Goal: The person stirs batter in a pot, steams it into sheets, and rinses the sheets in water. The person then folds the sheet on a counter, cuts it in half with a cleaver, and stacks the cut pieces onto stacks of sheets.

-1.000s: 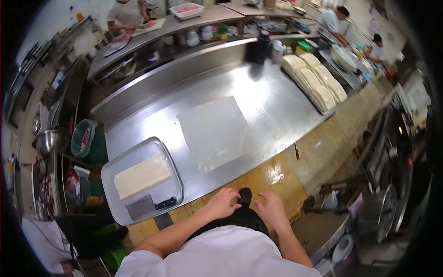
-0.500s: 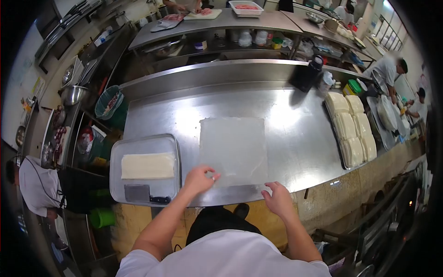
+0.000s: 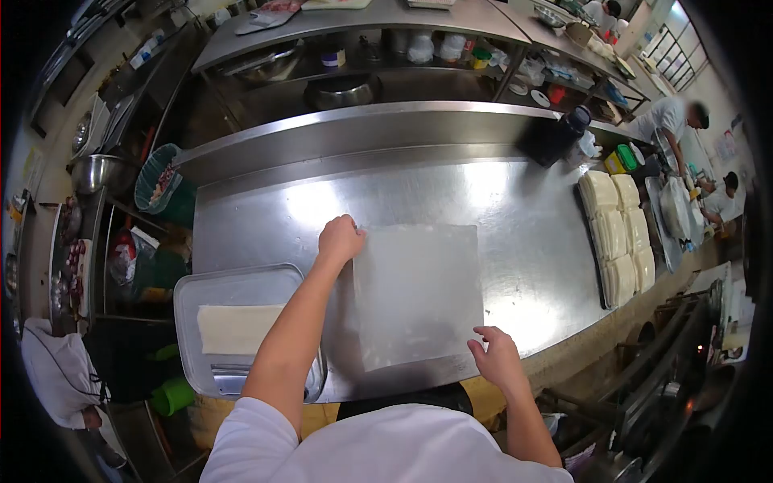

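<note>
A square translucent plastic sheet (image 3: 416, 294) lies flat on the steel table. At its far left corner is my left hand (image 3: 341, 239), fingers closed in a pinch on the edge. My right hand (image 3: 495, 356) is beside the near right edge, thumb and fingers apart, holding nothing. To the left, a shallow tray (image 3: 187, 322) holds a pale rectangular slab, which looks like dough (image 3: 233, 328). My left forearm covers part of the tray and slab. A cleaver blade (image 3: 229, 375) shows at the tray's near end, its handle hidden behind my arm.
Several plastic-wrapped pale blocks (image 3: 616, 233) sit in a dark tray on the right. A dark bottle (image 3: 558, 138) stands at the far right by the raised steel ledge (image 3: 378, 129). A lined green bin (image 3: 165, 183) stands off the left edge. Co-workers (image 3: 672, 121) are at the far right.
My left hand has reached forward from the sheet's near left side to its far left corner and closed there. My right hand stays near the near right corner. The view has shifted.
</note>
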A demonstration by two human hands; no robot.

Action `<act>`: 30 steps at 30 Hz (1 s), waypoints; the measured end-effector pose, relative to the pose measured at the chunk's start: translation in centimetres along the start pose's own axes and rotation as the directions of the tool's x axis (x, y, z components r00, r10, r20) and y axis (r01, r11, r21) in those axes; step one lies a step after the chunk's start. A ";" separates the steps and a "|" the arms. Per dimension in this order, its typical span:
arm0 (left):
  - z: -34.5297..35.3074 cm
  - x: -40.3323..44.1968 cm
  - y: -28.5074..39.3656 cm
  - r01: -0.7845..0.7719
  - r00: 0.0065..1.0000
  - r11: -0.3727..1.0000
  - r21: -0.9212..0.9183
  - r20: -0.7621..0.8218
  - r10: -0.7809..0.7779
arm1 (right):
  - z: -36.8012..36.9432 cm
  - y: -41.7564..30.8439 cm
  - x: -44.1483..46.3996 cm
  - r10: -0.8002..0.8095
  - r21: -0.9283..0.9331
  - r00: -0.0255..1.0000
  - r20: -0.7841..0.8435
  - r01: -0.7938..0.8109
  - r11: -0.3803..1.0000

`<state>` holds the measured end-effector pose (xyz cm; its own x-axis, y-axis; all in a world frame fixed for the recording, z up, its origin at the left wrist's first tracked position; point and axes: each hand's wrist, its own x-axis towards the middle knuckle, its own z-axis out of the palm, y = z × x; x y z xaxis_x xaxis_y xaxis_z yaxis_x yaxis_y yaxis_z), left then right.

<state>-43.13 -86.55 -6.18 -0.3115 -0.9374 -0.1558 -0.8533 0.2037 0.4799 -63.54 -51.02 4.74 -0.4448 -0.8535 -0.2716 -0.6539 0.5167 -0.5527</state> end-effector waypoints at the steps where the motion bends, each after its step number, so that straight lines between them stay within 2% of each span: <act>1: 0.1 0.1 0.3 -0.016 1.000 0.998 0.056 0.009 0.016 | 0.1 -0.3 0.3 0.004 0.012 1.000 0.004 -0.004 1.000; 5: 0.3 0.7 0.9 -0.071 0.997 0.988 0.139 0.047 0.065 | 0.4 -0.3 1.8 -0.008 0.037 1.000 0.001 0.008 0.999; 8: 0.0 1.2 1.3 0.037 0.991 0.999 0.036 0.126 -0.041 | 0.4 -0.5 3.0 -0.029 0.034 1.000 0.009 0.029 0.999; 14: -0.5 0.9 1.8 -0.091 0.984 0.979 0.181 0.167 0.060 | -0.5 -0.2 4.4 -0.044 0.025 0.999 0.025 0.044 0.999; 17: -0.4 0.8 1.6 -0.101 0.982 0.991 0.085 0.170 0.085 | -0.8 0.3 4.6 -0.054 0.036 0.998 0.020 0.053 0.998; 20: -0.1 0.5 2.0 0.042 0.984 0.998 0.047 0.173 -0.049 | -1.1 0.8 5.0 -0.055 0.042 0.998 0.017 0.054 0.998; 23: 0.2 0.7 1.6 0.032 0.976 0.999 0.041 0.214 -0.040 | -1.3 1.3 5.5 -0.062 0.025 0.998 0.021 0.061 0.998; 26: 1.9 0.9 0.1 -0.126 0.989 0.991 0.034 0.083 0.123 | -1.5 1.3 5.9 -0.065 0.007 0.998 0.019 0.065 0.998; 30: 2.0 1.6 1.0 0.092 0.990 0.986 -0.141 0.120 -0.075 | -1.9 0.8 6.8 -0.070 0.027 0.997 0.020 0.070 0.997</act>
<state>-45.34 -87.27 -7.62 -0.2943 -0.9095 -0.2937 -0.8111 0.0751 0.5801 -68.21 -56.29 3.95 -0.3851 -0.8889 -0.2482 -0.6663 0.4539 -0.5916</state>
